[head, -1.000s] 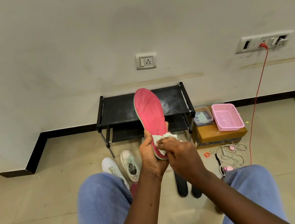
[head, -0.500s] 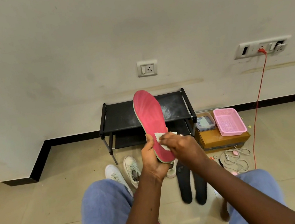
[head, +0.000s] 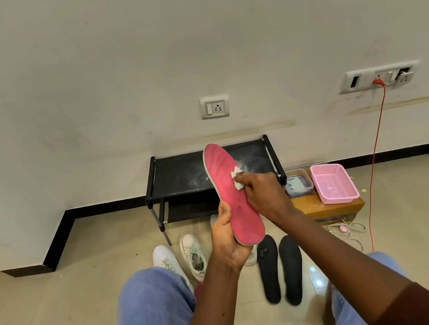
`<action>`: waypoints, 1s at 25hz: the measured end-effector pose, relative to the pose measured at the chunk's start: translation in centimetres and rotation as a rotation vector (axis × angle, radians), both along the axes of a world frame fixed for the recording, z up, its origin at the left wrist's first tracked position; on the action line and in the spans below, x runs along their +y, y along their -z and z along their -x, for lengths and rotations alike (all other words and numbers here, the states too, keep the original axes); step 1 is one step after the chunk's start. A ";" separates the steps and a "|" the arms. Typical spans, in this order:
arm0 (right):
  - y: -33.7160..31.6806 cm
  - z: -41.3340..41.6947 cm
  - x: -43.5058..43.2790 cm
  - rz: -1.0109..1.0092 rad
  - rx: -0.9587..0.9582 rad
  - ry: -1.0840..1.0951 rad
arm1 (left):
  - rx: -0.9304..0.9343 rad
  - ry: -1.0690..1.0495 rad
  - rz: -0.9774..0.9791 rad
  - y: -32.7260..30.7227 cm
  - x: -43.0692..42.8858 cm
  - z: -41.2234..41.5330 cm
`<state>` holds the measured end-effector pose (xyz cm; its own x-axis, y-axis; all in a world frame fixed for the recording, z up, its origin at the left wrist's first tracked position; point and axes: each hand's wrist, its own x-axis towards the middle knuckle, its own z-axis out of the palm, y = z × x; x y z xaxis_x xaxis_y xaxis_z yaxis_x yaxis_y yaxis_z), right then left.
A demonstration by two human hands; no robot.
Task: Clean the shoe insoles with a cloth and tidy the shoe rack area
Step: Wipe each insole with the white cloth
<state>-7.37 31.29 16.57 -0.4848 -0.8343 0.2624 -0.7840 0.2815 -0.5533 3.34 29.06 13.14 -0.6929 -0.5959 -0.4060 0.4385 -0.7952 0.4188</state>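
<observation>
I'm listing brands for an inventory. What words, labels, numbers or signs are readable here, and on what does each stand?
No text is readable in this view.
On the pink insole: small dark marks at mid-length, too small to read.
On the left black insole: a small mark near its top, blurred.
On the clear container: a pale patch on the lid, possibly a label, unreadable.
On the white cloth: no print visible.

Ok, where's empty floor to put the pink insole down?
Bare tiles lie left of the white sneakers, out to the black skirting. The shoe rack's top shelf is bare too. Crowded: black insoles in front, and the pink basket, box and cables to the right.
</observation>
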 end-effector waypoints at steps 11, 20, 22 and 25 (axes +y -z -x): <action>0.9 -3.1 4.5 -0.216 -0.065 -0.277 | 0.068 -0.102 -0.120 2.3 -2.2 0.0; -0.5 -2.5 4.7 -0.289 0.063 -0.499 | 0.062 0.001 -0.095 2.7 -3.5 -0.3; -0.4 -2.9 5.0 -0.289 0.049 -0.550 | 0.083 0.012 -0.063 2.6 -4.6 -0.4; -0.2 -2.7 5.2 -0.317 0.019 -0.617 | 0.148 0.069 -0.100 2.8 -5.7 -0.2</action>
<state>-4.68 36.49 16.79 0.1055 -0.9938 -0.0359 -0.8612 -0.0733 -0.5030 3.59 23.36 10.32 -0.7875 -0.5064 -0.3512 0.4322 -0.8601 0.2709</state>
